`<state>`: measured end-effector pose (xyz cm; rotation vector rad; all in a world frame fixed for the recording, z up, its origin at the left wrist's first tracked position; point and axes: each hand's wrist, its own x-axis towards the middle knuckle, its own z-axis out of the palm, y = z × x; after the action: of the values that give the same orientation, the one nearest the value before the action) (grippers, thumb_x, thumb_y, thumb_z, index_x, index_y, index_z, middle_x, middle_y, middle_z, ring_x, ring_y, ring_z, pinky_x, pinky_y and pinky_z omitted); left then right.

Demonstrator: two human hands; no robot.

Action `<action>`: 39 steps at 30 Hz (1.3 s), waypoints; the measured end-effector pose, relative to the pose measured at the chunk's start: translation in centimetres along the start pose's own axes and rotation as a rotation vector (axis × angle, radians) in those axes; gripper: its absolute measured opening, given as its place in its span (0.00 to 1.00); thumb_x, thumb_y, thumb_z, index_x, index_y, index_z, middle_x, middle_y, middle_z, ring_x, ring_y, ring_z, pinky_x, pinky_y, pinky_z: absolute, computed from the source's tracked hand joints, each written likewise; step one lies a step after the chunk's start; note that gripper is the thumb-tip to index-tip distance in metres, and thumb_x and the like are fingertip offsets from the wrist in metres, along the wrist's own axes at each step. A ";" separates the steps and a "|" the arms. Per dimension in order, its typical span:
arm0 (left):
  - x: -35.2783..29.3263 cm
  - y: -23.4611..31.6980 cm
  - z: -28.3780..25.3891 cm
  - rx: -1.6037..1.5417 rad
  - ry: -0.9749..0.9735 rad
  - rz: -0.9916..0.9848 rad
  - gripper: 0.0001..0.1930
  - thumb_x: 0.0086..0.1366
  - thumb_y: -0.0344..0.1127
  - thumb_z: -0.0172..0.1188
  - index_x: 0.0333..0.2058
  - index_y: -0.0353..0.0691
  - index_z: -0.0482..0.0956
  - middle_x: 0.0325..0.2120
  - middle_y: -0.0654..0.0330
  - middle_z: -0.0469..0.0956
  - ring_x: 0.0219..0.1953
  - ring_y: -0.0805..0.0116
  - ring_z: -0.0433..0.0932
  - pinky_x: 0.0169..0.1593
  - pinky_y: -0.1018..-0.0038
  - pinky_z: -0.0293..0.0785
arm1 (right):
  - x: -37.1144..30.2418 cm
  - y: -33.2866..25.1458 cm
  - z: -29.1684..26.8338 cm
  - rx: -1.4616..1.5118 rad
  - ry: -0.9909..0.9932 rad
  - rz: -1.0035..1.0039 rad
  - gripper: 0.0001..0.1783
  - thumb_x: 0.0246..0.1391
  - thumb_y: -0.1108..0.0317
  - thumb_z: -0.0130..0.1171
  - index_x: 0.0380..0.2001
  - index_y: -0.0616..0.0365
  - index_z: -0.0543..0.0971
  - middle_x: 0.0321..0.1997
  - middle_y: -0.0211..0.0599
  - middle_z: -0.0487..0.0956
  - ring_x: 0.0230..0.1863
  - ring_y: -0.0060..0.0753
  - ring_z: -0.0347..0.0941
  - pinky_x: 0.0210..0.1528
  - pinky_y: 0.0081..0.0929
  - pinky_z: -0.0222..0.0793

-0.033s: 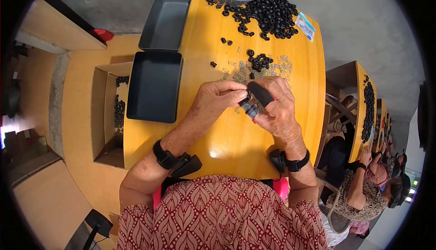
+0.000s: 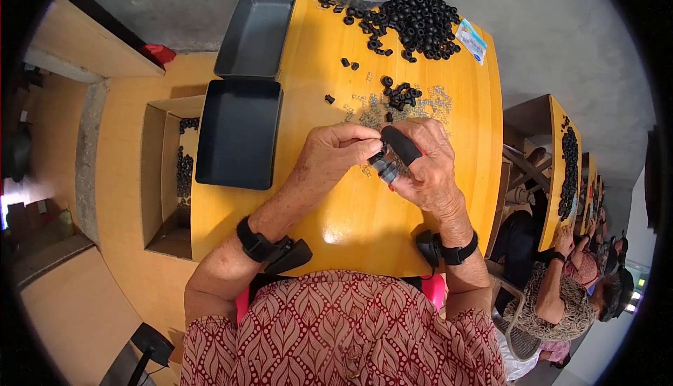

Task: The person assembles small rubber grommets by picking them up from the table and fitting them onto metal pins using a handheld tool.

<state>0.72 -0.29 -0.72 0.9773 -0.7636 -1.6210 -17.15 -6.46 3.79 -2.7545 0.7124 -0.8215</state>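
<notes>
Black piece [image 2: 381, 152]: at my fingertips, between both hands.
Left hand [image 2: 335, 149]: thumb and forefinger pinched together on it.
Right hand [image 2: 431, 165]: half curled beside it; whether it grips, I can't tell.
Finger cover [image 2: 402, 145]: might dull my touch, so the piece could slip into the clear bits [image 2: 370, 117] just beyond my hands.

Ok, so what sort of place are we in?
Likely a small assembly workshop: black parts heaped and clear bits scattered on the table, and people beside another table at right, also bearing black parts.
</notes>
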 end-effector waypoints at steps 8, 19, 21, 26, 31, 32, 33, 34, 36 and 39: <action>0.1 0.2 0.3 -0.077 0.031 -0.049 0.11 0.63 0.33 0.61 0.41 0.33 0.81 0.31 0.66 0.78 0.35 0.80 0.73 0.41 0.81 0.70 | -0.4 0.4 0.4 0.078 0.022 0.031 0.23 0.31 0.69 0.69 0.36 0.62 0.79 0.42 0.41 0.77 0.43 0.46 0.73 0.45 0.41 0.68; 0.2 -0.5 0.0 -0.088 -0.002 0.000 0.10 0.63 0.33 0.61 0.40 0.33 0.81 0.32 0.65 0.80 0.36 0.78 0.75 0.43 0.80 0.71 | -0.1 0.3 0.1 -0.013 0.016 -0.060 0.23 0.34 0.67 0.69 0.38 0.61 0.78 0.40 0.38 0.77 0.40 0.43 0.74 0.44 0.42 0.67; 0.2 -0.5 0.0 -0.107 -0.008 -0.012 0.11 0.63 0.33 0.61 0.40 0.33 0.81 0.32 0.65 0.80 0.36 0.78 0.75 0.43 0.80 0.71 | -0.2 0.3 0.0 -0.009 0.014 -0.063 0.23 0.34 0.67 0.69 0.38 0.61 0.78 0.40 0.38 0.77 0.40 0.44 0.74 0.44 0.42 0.67; 0.1 0.0 0.0 -0.042 -0.022 -0.036 0.12 0.62 0.33 0.63 0.42 0.34 0.81 0.33 0.64 0.80 0.35 0.78 0.74 0.43 0.80 0.71 | -0.1 0.3 -0.4 -0.015 0.049 -0.072 0.24 0.33 0.67 0.70 0.39 0.62 0.78 0.38 0.39 0.78 0.39 0.43 0.74 0.43 0.41 0.68; 0.1 -0.6 0.1 -0.083 -0.022 0.046 0.11 0.62 0.32 0.63 0.42 0.35 0.81 0.35 0.65 0.80 0.37 0.78 0.74 0.42 0.80 0.71 | -0.5 0.3 0.3 -0.027 0.110 -0.078 0.24 0.33 0.67 0.70 0.38 0.63 0.79 0.37 0.39 0.78 0.37 0.42 0.74 0.41 0.40 0.68; 0.2 -0.7 0.2 -0.096 -0.022 0.066 0.11 0.62 0.32 0.63 0.43 0.35 0.81 0.35 0.65 0.80 0.37 0.78 0.74 0.42 0.80 0.71 | -0.6 0.4 0.6 -0.016 0.141 -0.078 0.24 0.33 0.67 0.70 0.38 0.63 0.79 0.35 0.39 0.78 0.36 0.42 0.74 0.40 0.39 0.69; 0.2 -0.7 0.1 -0.096 -0.022 0.066 0.11 0.62 0.32 0.63 0.43 0.35 0.81 0.35 0.65 0.80 0.37 0.78 0.74 0.42 0.80 0.71 | -0.8 0.6 0.8 -0.016 0.141 -0.077 0.24 0.33 0.67 0.70 0.38 0.63 0.79 0.35 0.39 0.78 0.36 0.42 0.74 0.40 0.39 0.69; 0.2 -0.7 0.1 -0.127 -0.027 0.033 0.11 0.63 0.31 0.62 0.43 0.35 0.80 0.36 0.63 0.80 0.38 0.77 0.75 0.44 0.80 0.71 | -0.9 0.6 0.9 -0.006 0.140 -0.066 0.24 0.33 0.68 0.71 0.39 0.64 0.79 0.34 0.38 0.77 0.35 0.41 0.74 0.40 0.38 0.69; 0.3 -0.6 0.1 -0.159 -0.032 0.000 0.11 0.63 0.30 0.61 0.43 0.35 0.79 0.37 0.61 0.80 0.40 0.75 0.76 0.46 0.80 0.72 | -1.1 0.7 1.1 0.003 0.138 -0.054 0.24 0.33 0.68 0.71 0.39 0.64 0.79 0.32 0.37 0.77 0.34 0.40 0.74 0.39 0.38 0.69; 0.3 -0.3 0.1 -0.176 -0.029 -0.029 0.11 0.62 0.31 0.62 0.43 0.36 0.79 0.36 0.64 0.79 0.37 0.78 0.74 0.43 0.80 0.71 | -1.0 0.6 1.3 -0.002 0.175 -0.050 0.24 0.33 0.68 0.71 0.39 0.64 0.80 0.30 0.35 0.76 0.33 0.39 0.74 0.38 0.36 0.68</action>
<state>0.43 -0.53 -1.04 0.8436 -0.6170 -1.6997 -17.37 -6.47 2.03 -2.7363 0.6769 -1.0828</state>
